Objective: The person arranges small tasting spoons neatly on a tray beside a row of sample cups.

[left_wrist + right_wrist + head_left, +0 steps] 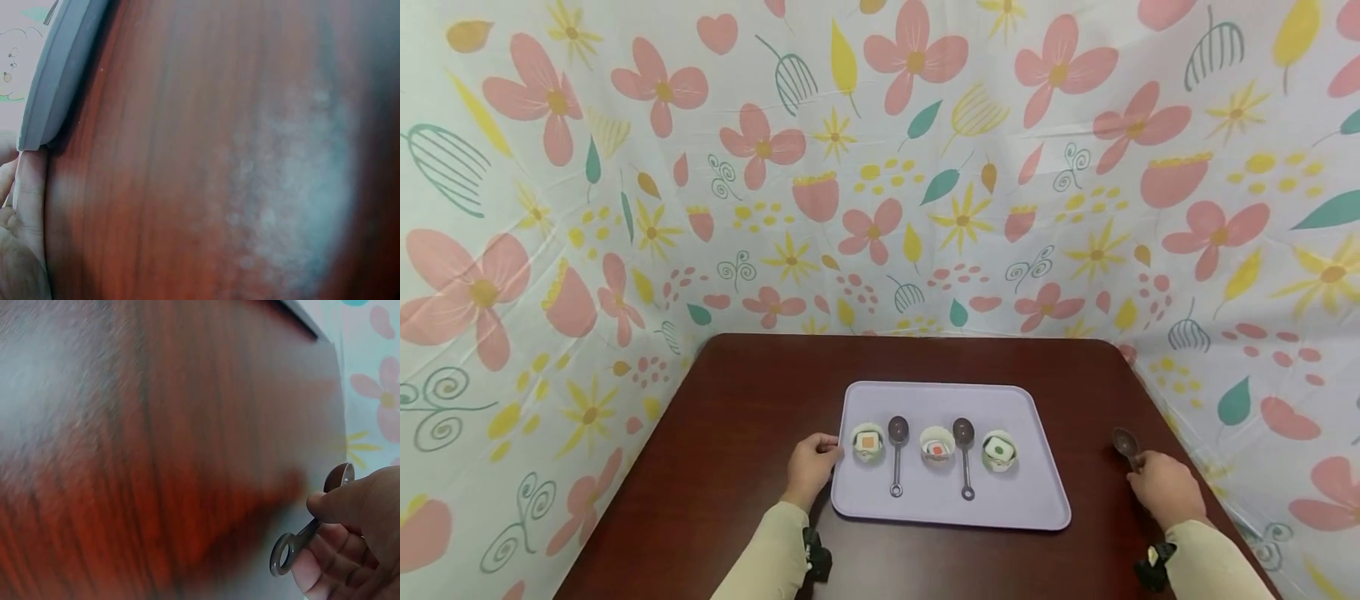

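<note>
My left hand [808, 468] pinches the left rim of a pale lilac tray [925, 512]; in the left wrist view its fingers [30, 187] meet the tray's edge [69, 62]. To the tray's right, my right hand [1167, 490] holds a dark brown spoon [1125, 442] with its bowl pointing away. The right wrist view shows the thumb and fingers around the handle, its ring end [282, 555] sticking out. On the tray stand a left cup [868, 457], a middle cup [937, 450] and a right cup [1000, 450], each with a small marked piece. Two brown spoons lie between them, one left [897, 454] and one right [966, 458].
The tray lies on a dark red-brown wooden table [760, 383]. A flower-patterned cloth [872, 167] hangs behind the table and along both sides. Bare wood shows left of the tray and between the tray and my right hand.
</note>
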The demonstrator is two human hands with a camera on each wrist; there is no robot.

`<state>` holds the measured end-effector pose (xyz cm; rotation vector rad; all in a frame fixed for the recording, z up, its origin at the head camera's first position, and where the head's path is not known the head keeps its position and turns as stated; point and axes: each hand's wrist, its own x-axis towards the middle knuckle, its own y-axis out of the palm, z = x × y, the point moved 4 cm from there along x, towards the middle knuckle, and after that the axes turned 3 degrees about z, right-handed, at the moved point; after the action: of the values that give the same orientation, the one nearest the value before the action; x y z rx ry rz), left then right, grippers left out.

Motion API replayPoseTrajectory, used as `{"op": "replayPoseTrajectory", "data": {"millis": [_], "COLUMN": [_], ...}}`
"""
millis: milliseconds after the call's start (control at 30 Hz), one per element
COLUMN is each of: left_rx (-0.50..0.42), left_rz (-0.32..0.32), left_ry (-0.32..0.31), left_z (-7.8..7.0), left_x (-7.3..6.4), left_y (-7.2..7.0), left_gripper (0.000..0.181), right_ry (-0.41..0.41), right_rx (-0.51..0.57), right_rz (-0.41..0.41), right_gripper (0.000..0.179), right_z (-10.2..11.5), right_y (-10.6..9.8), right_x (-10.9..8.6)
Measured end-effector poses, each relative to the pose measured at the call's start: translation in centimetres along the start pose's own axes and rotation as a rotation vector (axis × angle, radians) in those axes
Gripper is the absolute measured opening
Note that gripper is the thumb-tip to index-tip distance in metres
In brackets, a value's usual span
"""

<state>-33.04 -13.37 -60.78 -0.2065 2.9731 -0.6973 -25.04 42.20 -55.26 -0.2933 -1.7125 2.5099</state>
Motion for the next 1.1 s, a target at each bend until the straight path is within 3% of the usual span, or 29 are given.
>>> {"op": "replayPoseTrajectory", "data": {"millis": [533,1100], "left_rx": [0.015,0.032], "left_rz": [0.008,-0.003], "left_ry": [0.009,0.011], "left_z": [-0.1,-0.3], "left_x": [-0.2,-0.2], "left_y": [-0.2,-0.1], "left_gripper": [0.014,0.013], "right_ry": [-0.075,-0.060], "right_rx": [0.032,0.084], "right_rz": [-0.086,-0.061], "right_gripper": [0.033,0.035], "right_z": [4.0,9.6], "right_y": [0.6,2.6], "right_x": [0.5,0.1]}}
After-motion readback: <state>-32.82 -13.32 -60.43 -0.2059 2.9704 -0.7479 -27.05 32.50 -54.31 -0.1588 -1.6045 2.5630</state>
